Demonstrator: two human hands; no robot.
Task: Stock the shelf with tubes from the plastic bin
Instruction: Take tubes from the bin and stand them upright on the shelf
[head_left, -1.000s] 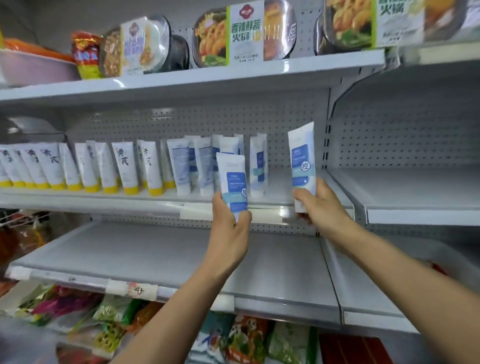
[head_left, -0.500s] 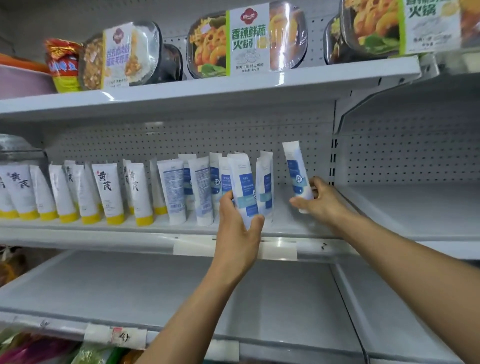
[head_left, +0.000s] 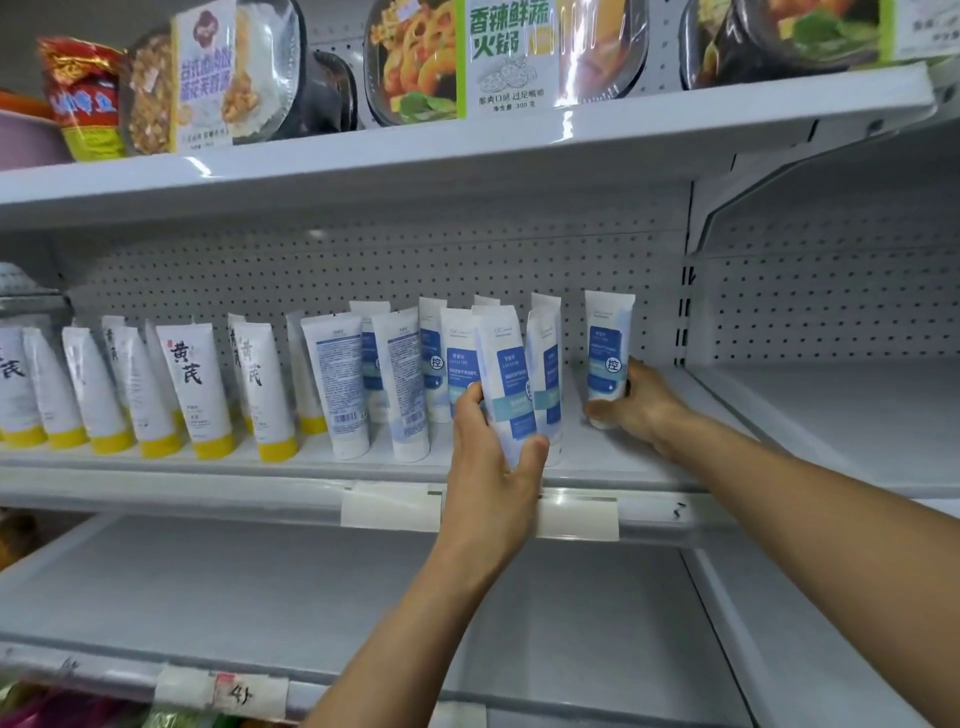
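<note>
mid shelf (head_left: 623, 460), white metal w/ pegboard back: tubes standing cap-down in front + back rows. left part = white tubes w/ yellow caps (head_left: 195, 387); centre-right = blue-label tubes (head_left: 340, 384), white caps, packed close, two w/ barcode side out. one blue-label tube (head_left: 608, 353) upright, just apart at the right end. paper tags (head_left: 389, 512) on front rail. top shelf (head_left: 467, 150): hotpot bowls (head_left: 498, 57) propped on edge + red snack bag (head_left: 83, 98). lower shelf (head_left: 260, 587): price tag (head_left: 244, 693) on its rail.
</note>
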